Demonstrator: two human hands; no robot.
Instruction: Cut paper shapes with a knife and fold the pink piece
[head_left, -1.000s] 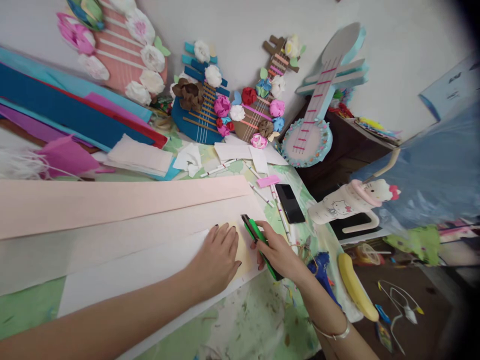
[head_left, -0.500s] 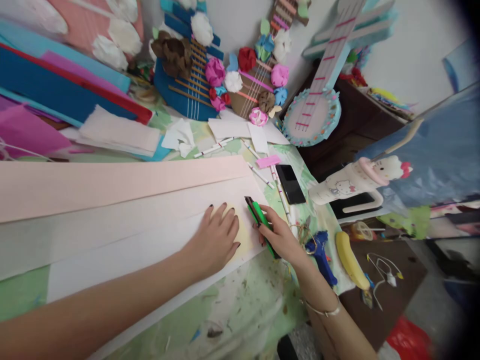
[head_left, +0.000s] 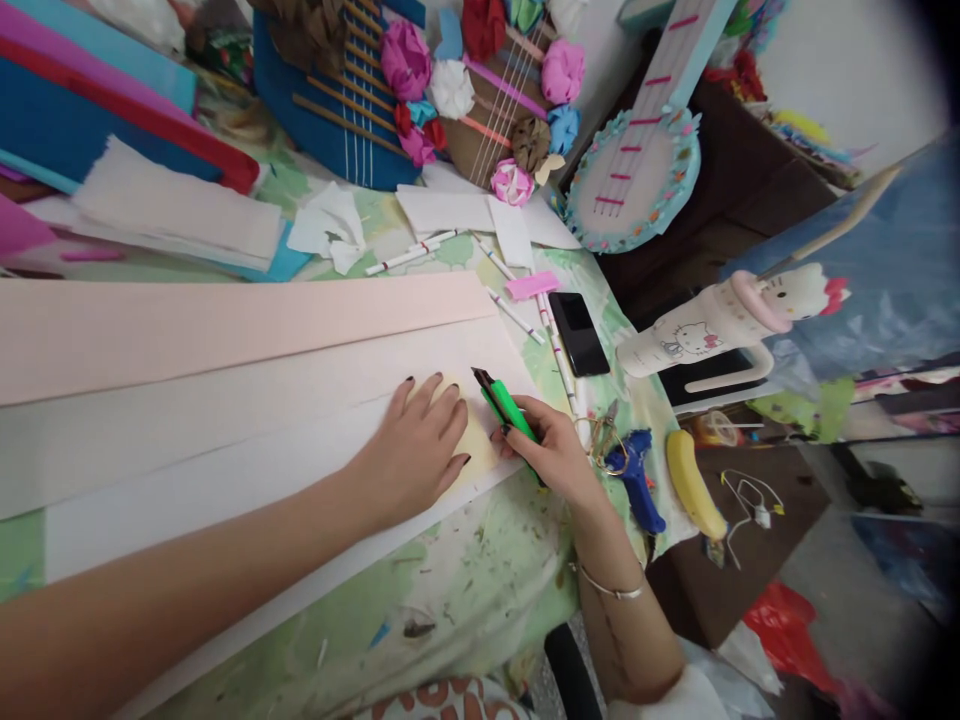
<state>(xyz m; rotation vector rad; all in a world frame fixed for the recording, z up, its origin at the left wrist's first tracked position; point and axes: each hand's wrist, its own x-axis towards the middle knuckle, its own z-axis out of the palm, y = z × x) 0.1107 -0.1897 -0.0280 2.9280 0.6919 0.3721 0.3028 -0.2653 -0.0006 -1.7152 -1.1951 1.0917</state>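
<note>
My left hand (head_left: 416,450) lies flat, fingers spread, pressing on a small pale yellow piece (head_left: 475,440) that rests on long white and pale pink sheets (head_left: 225,400) across the table. My right hand (head_left: 551,450) grips a green utility knife (head_left: 504,403) just right of the left hand, its black tip pointing up and left at the yellow piece's far edge. A bracelet circles my right wrist.
A black phone (head_left: 577,332), pens, a pink eraser (head_left: 532,285), a blue glue gun (head_left: 636,478) and a banana (head_left: 690,485) lie to the right. Paper guitars with flowers (head_left: 480,90) and coloured paper rolls (head_left: 112,120) stand behind. A cat-figure bottle (head_left: 720,315) leans at the table's right edge.
The view has tilted down and nearer to the table. My hands and the knife keep almost the same pose on the sheets, with the knife slightly further up the yellow piece.
</note>
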